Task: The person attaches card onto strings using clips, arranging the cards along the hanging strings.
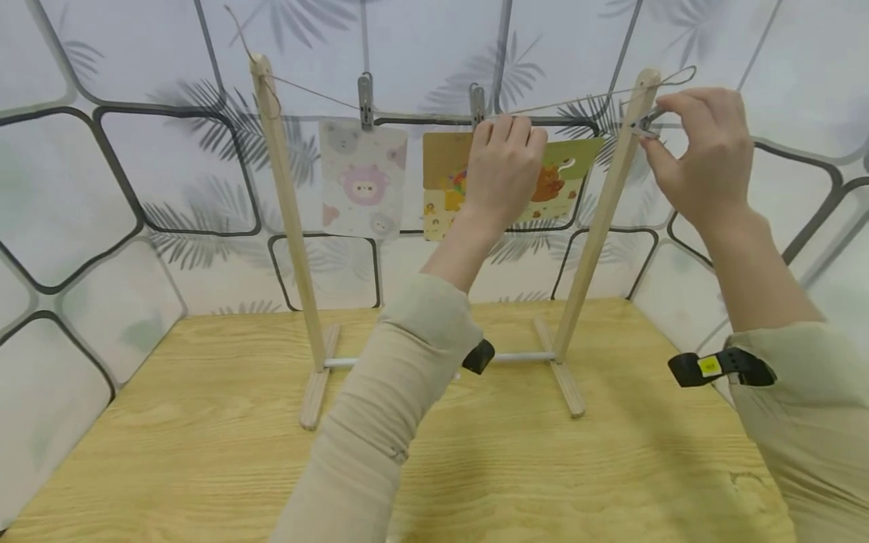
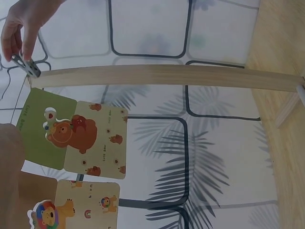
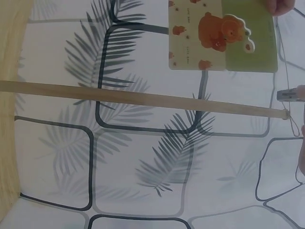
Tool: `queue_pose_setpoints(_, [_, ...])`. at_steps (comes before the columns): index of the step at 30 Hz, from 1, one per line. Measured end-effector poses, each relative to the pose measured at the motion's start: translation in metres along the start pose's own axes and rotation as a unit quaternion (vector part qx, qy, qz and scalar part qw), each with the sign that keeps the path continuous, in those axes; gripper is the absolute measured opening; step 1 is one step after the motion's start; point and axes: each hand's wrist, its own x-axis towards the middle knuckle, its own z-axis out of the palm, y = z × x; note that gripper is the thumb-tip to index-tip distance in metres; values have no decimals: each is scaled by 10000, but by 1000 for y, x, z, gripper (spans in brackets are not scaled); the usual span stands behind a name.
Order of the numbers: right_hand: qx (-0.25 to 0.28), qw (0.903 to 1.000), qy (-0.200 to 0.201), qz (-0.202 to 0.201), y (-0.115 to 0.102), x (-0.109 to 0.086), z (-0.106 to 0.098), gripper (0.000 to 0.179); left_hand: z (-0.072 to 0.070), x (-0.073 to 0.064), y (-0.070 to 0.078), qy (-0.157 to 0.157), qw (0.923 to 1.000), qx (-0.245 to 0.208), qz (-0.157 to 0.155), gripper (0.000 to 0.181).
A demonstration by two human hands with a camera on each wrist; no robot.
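Observation:
My left hand (image 1: 505,162) holds the top corner of a green and cream bear card (image 1: 560,181) up by the string (image 1: 570,102); its fingertips show at the card's edge in the right wrist view. My right hand (image 1: 709,154) pinches a silver-grey clip (image 1: 648,122) between thumb and fingers, beside the top of the right wooden post (image 1: 604,219). Behind my left hand, a brown and cream lion card (image 1: 437,162) hangs under another grey clip (image 1: 477,104). Farther left, a pale card with a pink animal (image 1: 363,185) hangs from a grey clip (image 1: 366,99).
The string runs between the left wooden post (image 1: 288,211) and the right one. A white crossbar (image 1: 523,357) joins their feet low on the wood-grain table (image 1: 502,452). Patterned cloth (image 1: 183,158) encloses the back and sides.

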Motion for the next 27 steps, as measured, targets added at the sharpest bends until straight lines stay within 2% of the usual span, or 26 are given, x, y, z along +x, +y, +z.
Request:
queue_pose_setpoints(8, [-1,9999,78,-82,-3,15,1,24,0,3,0,11,9999,65,-137,41])
queue_pose_setpoints(15, [0,9997,202,-112,-9,26,6,21,-1,6,0,-32,9999,59,-112,39])
queue_pose_setpoints(20, [19,9999,101,-77,-13,31,7,20,-1,7,-1,-124,9998,68,-119,37])
queue_pose_setpoints(27, [-27,9986,-130,-508,-16,38,9,14,0,8,-1,-138,9998,38,-169,36])
